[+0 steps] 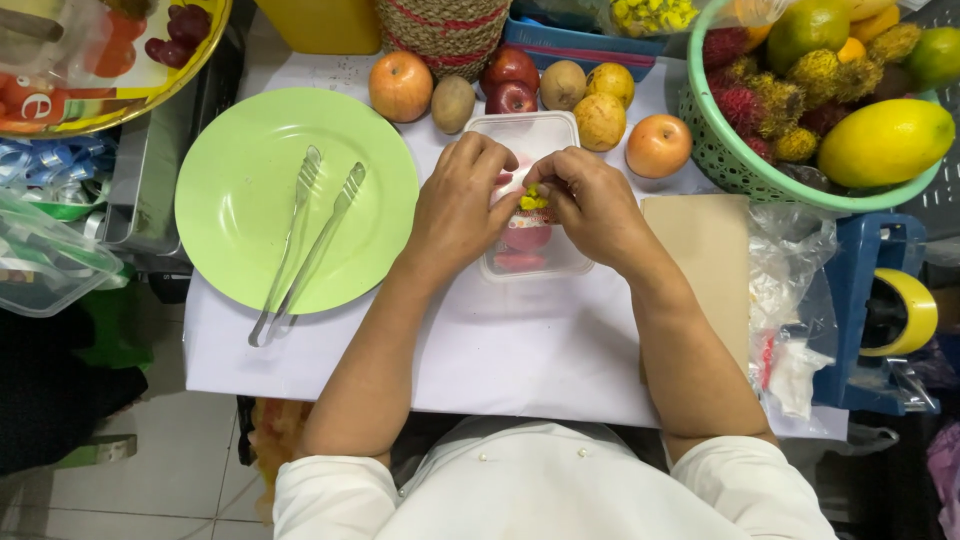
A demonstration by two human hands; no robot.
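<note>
White sleeves and two bare forearms fill the bottom of the view, reaching forward over a table covered in white paper (520, 350). Both hands meet above a clear plastic container (540, 135) near the middle of the table. Left hand (460, 200) and right hand (595, 205) are curled inward, fingertips pinched together on a small yellow piece (533, 200) held between them, just over the container. Inside the container, red fruit slices (525, 240) show beneath the hands. To the left lies a round light green plate (230, 190) with clear plastic tongs (305, 240) resting across it, their handle end sticking out past the plate's near rim. To the right of the hands sits a flat brown sheet of cardboard (705, 250), and beyond it some crumpled clear plastic bags (795, 300). Farther back, a row of loose fruit lines the table's far edge: an orange-red apple (400, 85), a brown kiwi (453, 103), dark red apples (511, 80), yellow-brown round fruits (600, 120), and another apple (658, 145). At far right, a light green basket (715, 150) holds spiky rambutans (745, 95), a large yellow mango (885, 140) and green citrus.
</note>
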